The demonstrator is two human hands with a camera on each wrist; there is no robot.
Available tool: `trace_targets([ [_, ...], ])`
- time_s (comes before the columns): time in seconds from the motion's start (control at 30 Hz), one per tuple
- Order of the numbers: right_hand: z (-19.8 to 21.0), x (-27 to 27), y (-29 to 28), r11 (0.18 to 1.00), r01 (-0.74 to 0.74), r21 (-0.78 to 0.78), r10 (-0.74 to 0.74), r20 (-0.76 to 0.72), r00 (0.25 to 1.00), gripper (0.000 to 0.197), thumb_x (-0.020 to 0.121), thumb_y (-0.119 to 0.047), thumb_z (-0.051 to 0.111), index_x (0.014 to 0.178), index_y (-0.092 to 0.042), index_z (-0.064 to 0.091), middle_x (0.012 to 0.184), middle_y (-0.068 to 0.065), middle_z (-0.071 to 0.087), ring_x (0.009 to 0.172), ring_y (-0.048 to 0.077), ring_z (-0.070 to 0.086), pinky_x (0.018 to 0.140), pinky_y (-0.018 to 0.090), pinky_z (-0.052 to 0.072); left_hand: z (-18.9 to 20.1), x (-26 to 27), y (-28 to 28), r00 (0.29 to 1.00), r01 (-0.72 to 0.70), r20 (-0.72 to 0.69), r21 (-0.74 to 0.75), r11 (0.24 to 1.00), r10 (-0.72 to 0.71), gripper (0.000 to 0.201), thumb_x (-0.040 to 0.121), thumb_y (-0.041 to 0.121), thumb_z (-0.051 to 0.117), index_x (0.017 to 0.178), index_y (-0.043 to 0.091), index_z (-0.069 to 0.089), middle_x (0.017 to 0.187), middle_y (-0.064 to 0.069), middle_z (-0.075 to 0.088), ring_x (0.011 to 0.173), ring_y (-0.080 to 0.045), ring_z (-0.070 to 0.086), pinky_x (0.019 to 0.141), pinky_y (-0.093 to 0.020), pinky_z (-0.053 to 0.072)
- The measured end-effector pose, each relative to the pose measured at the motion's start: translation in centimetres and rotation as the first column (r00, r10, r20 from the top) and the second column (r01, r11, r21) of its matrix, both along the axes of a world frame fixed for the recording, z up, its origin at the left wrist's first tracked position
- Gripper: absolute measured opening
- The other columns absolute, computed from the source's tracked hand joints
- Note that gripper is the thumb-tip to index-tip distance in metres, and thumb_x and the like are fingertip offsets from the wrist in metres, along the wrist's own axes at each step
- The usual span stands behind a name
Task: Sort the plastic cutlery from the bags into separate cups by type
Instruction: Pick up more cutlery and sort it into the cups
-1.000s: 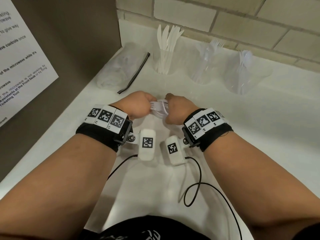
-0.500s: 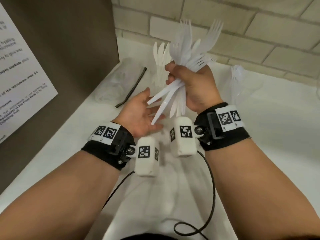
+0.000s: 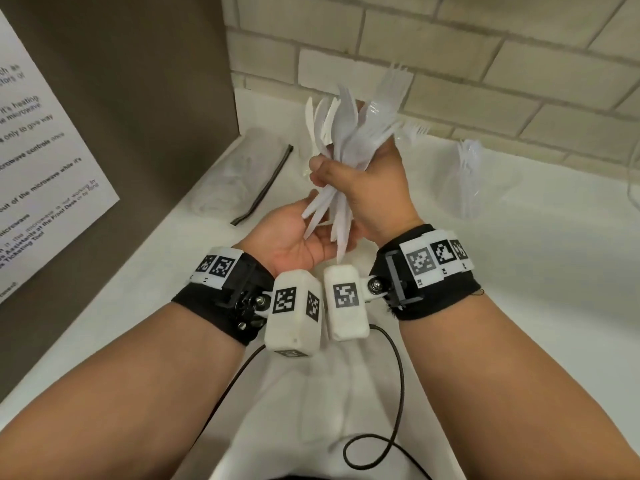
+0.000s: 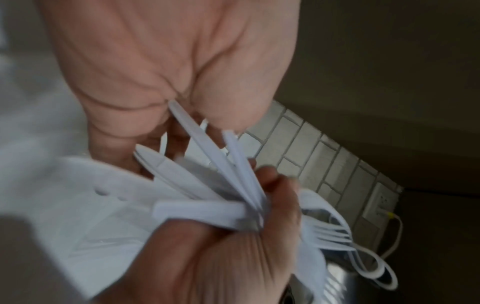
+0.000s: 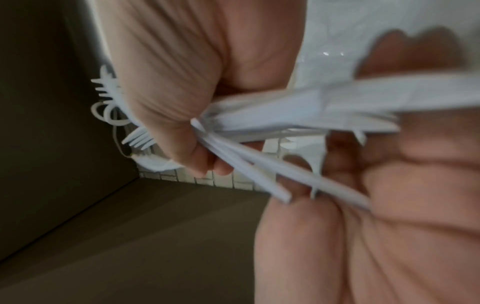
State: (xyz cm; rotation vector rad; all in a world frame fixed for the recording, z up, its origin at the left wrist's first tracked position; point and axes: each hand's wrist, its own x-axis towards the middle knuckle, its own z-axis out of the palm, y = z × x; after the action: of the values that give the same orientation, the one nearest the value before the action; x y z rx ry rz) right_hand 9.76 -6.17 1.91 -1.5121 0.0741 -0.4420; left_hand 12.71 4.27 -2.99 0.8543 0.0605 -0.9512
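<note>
The right hand [image 3: 367, 188] clenches a splayed bundle of cutlery [image 3: 349, 133] above the counter, handles fanning toward seven o'clock onto the open, flat-fingered left hand [image 3: 294, 237], so any slackening could spill mixed pieces short of the cups [image 3: 481, 181] at two o'clock.

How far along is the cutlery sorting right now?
Partly done: a clear cup at the wall already holds cutlery, and an emptied-looking bag lies at the left. In hand: the right hand grips a mixed bundle of forks and spoons, handle ends resting on the open left hand. That bundle still needs sorting.
</note>
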Motion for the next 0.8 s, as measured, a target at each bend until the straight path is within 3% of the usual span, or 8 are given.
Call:
trace_targets([
  [0.07, -0.2, -0.1, 0.0, 1.0, 0.004, 0.031, -0.004, 0.0, 1.0, 0.051, 0.072, -0.002, 0.076, 0.117, -0.005, 0.051, 0.099, 0.014, 0.066, 0.088, 0.03, 0.069, 0.074, 0.04, 0.059, -0.1, 0.2, -0.1, 0.999, 0.045, 0.026, 0.069, 0.997, -0.047, 0.03, 0.1, 0.026, 0.042, 0.114, 0.005, 0.057, 0.098, -0.018, 0.064, 0.093, -0.035, 0.064, 0.099, -0.052, 0.045],
  [0.2, -0.5, -0.1, -0.6, 0.998, 0.055, 0.032, -0.056, 0.045, 0.997, 0.04, 0.077, 0.002, 0.072, 0.113, 0.011, 0.056, 0.085, 0.014, 0.066, 0.071, 0.019, 0.068, 0.064, 0.028, 0.055, -0.5, 0.7, 0.5, 0.986, 0.137, -0.109, 0.086, 0.987, -0.127, 0.054, 0.099, 0.045, 0.032, 0.125, 0.003, 0.054, 0.113, -0.027, 0.061, 0.101, -0.045, 0.061, 0.097, -0.056, 0.044],
  [0.3, -1.2, -0.3, -0.4, 1.0, 0.013, -0.026, -0.013, -0.011, 1.0, 0.052, 0.07, -0.002, 0.078, 0.118, 0.001, 0.057, 0.099, 0.014, 0.069, 0.093, 0.026, 0.069, 0.081, 0.039, 0.058, 0.1, 0.6, 0.6, 0.994, 0.062, -0.091, -0.053, 0.997, -0.066, 0.043, 0.1, 0.029, 0.037, 0.126, -0.001, 0.052, 0.111, -0.024, 0.065, 0.101, -0.036, 0.066, 0.091, -0.051, 0.052],
  [0.37, -1.8, -0.5, -0.5, 0.998, -0.04, -0.044, 0.038, -0.048, 0.998, 0.041, 0.068, -0.001, 0.077, 0.106, -0.003, 0.064, 0.089, 0.008, 0.071, 0.088, 0.025, 0.069, 0.084, 0.046, 0.057, 0.5, 0.7, 0.6, 0.998, 0.009, -0.067, -0.091, 0.996, -0.015, 0.038, 0.098, 0.021, 0.04, 0.129, 0.004, 0.053, 0.108, -0.02, 0.069, 0.094, -0.03, 0.07, 0.081, -0.046, 0.058],
  [0.5, -1.9, -0.6, -0.8, 0.999, -0.046, -0.015, 0.045, -0.034, 0.998, 0.029, 0.074, 0.004, 0.074, 0.092, -0.018, 0.068, 0.082, -0.001, 0.07, 0.086, 0.021, 0.068, 0.086, 0.045, 0.056, 0.4, 0.9, 0.8, 0.992, 0.113, -0.067, 0.024, 0.993, -0.111, 0.041, 0.099, 0.028, 0.037, 0.124, 0.0, 0.053, 0.115, -0.026, 0.062, 0.107, -0.045, 0.061, 0.091, -0.06, 0.048],
  [0.6, -1.8, -0.4, -0.4, 0.999, -0.048, -0.006, 0.048, -0.028, 0.998, 0.032, 0.076, -0.001, 0.074, 0.097, -0.024, 0.067, 0.086, -0.001, 0.069, 0.089, 0.023, 0.067, 0.088, 0.047, 0.056, 0.0, 0.9, 0.7, 0.965, 0.236, -0.121, 0.019, 0.971, -0.232, 0.054, 0.097, 0.042, 0.037, 0.132, 0.001, 0.048, 0.128, -0.029, 0.054, 0.112, -0.053, 0.053, 0.086, -0.069, 0.042],
  [0.7, -1.4, -0.4, -0.3, 0.999, -0.031, 0.007, 0.031, 0.022, 0.999, 0.032, 0.079, -0.006, 0.072, 0.106, -0.022, 0.064, 0.085, -0.005, 0.067, 0.082, 0.02, 0.065, 0.077, 0.037, 0.056, -0.2, 0.9, 0.7, 0.949, 0.251, -0.199, 0.01, 0.968, -0.244, 0.064, 0.097, 0.051, 0.035, 0.135, 0.0, 0.043, 0.132, -0.035, 0.046, 0.107, -0.06, 0.051, 0.079, -0.069, 0.044],
  [0.8, -1.2, -0.5, -0.5, 0.999, -0.022, 0.032, 0.021, 0.029, 0.999, 0.023, 0.081, -0.005, 0.072, 0.091, -0.024, 0.065, 0.077, 0.0, 0.067, 0.071, 0.019, 0.067, 0.069, 0.037, 0.056, 0.3, 0.7, 0.7, 0.957, 0.19, -0.22, -0.029, 0.981, -0.191, 0.061, 0.099, 0.043, 0.035, 0.13, -0.009, 0.044, 0.121, -0.04, 0.052, 0.095, -0.058, 0.059, 0.078, -0.062, 0.051],
])
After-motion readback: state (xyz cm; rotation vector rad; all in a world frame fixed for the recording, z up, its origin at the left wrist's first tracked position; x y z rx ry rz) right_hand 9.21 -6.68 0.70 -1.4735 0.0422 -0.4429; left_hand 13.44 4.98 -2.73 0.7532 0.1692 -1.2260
